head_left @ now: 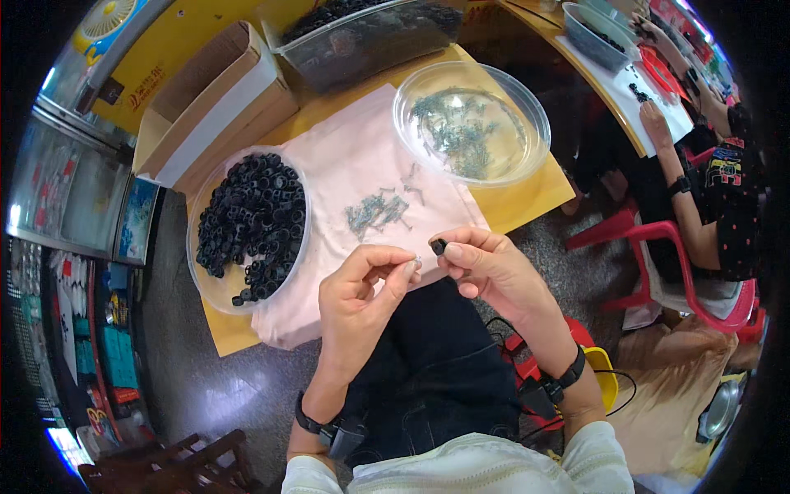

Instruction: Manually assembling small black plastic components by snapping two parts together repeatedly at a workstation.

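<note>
My left hand (355, 300) pinches a small silvery metal piece (417, 262) between thumb and forefinger; its exact kind is too small to make out. Close beside it, my right hand (500, 272) grips a small black plastic part (438, 246) in its fingertips. The two pieces are a short gap apart, above the near edge of a pink cloth (329, 177). On that cloth lies a loose heap of thin metal pins or screws (377, 212). To the left, a round clear tub (307, 216) holds many small black plastic parts (255, 216).
A round clear tub (539, 132) with more metal pieces stands at the far right of the yellow table (539, 193). Behind are an open cardboard box (218, 107) and a grey bin (370, 58) of black parts. Another person sits on a pink chair (658, 247) at the right.
</note>
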Action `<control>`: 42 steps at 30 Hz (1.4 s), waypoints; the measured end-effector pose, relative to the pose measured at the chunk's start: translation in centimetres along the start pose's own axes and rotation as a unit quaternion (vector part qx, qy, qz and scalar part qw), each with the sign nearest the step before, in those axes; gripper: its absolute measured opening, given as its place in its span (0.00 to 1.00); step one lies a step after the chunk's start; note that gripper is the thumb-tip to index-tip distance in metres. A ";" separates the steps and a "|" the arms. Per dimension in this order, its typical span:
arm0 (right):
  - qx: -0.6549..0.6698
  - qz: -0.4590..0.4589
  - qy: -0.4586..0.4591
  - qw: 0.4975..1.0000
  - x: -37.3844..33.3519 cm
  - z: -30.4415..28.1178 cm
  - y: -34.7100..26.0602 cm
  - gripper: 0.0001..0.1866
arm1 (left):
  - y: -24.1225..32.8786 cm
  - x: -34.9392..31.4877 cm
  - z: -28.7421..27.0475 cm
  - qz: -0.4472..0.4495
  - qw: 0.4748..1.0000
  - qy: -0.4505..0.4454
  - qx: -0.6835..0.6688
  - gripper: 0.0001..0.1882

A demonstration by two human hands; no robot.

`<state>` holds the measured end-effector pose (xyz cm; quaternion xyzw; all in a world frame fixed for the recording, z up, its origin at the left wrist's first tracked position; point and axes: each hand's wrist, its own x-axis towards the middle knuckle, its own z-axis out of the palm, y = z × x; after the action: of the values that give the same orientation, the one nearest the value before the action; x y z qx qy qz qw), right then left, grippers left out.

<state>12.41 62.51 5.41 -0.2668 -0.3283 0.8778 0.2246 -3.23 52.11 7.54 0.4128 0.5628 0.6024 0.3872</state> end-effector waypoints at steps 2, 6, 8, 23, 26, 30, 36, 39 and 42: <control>0.045 0.035 -0.015 0.998 0.1 0.2 0.6 0.12 | 0.2 -0.7 -0.1 -0.008 1.000 0.016 -0.010 0.06; 0.074 0.063 -0.047 0.994 0.1 1.0 1.5 0.12 | 0.2 -1.5 -0.8 0.046 0.997 0.026 0.059 0.06; 0.071 0.069 -0.052 0.994 0.0 1.4 1.7 0.11 | 0.3 -1.7 -1.0 0.069 0.993 0.029 0.095 0.06; -0.093 -0.009 -0.010 0.996 -1.2 2.6 1.9 0.11 | 1.9 -2.7 -0.7 0.194 0.907 0.034 0.372 0.08; -0.139 -0.047 -0.009 0.989 -1.5 2.9 1.9 0.11 | 2.2 -2.7 -0.7 0.238 0.869 0.021 0.434 0.08; -0.148 -0.060 0.004 0.987 -1.5 3.3 2.3 0.10 | 2.2 -2.7 -1.0 0.196 0.908 0.011 0.371 0.07; -0.137 -0.082 0.000 0.987 -1.7 3.4 2.4 0.08 | 0.3 -2.8 -1.9 -0.042 0.995 0.017 -0.085 0.05; -0.168 -0.109 -0.011 0.980 -1.3 3.9 2.5 0.09 | 0.1 -3.0 -2.5 -0.062 0.992 0.005 -0.113 0.06; -0.157 -0.091 -0.007 0.983 -0.4 3.9 2.5 0.09 | -0.1 -2.5 -3.3 -0.004 1.000 -0.016 -0.007 0.08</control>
<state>9.77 58.82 6.31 -0.2618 -0.4862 0.7932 0.2568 -5.42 48.57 7.25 0.4171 0.5543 0.5982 0.4013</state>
